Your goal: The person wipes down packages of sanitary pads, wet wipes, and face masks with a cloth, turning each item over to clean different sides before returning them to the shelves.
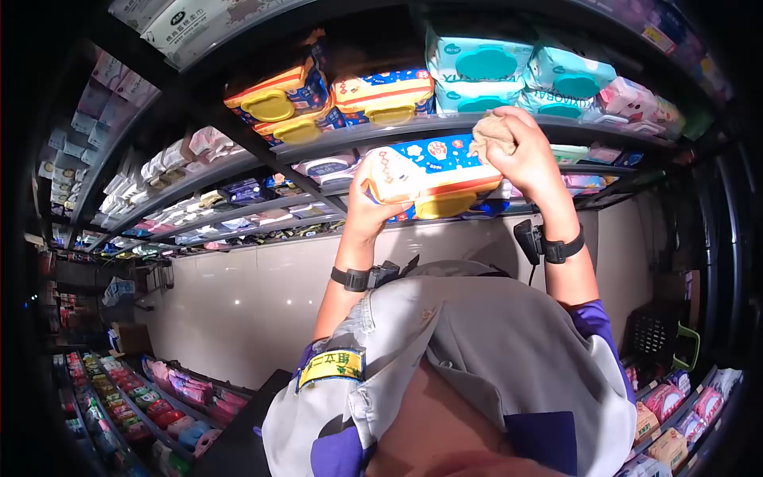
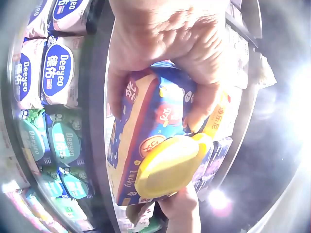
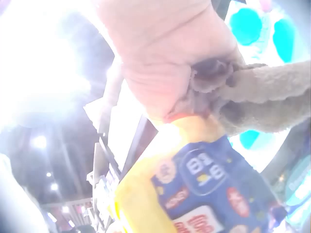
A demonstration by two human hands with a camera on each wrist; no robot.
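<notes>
A blue and orange wipes pack (image 1: 433, 171) with a yellow lid is held in front of the shelf. My left hand (image 1: 368, 203) grips its left end; in the left wrist view the thumb and fingers of this hand (image 2: 170, 43) clasp the pack (image 2: 160, 116) from both sides. My right hand (image 1: 528, 155) holds a crumpled beige cloth (image 1: 493, 137) at the pack's right end. In the right wrist view the cloth (image 3: 267, 97) hangs from the right hand (image 3: 170, 58), beside the pack (image 3: 209, 179).
Similar yellow-lidded packs (image 1: 381, 97) stand on the shelf above, with teal packs (image 1: 481, 67) to their right. The shelf edge (image 1: 373, 127) runs just behind the held pack. Lower shelves carry more packs; pale floor (image 1: 254, 294) lies below. Another stocked shelf (image 1: 151, 397) is at bottom left.
</notes>
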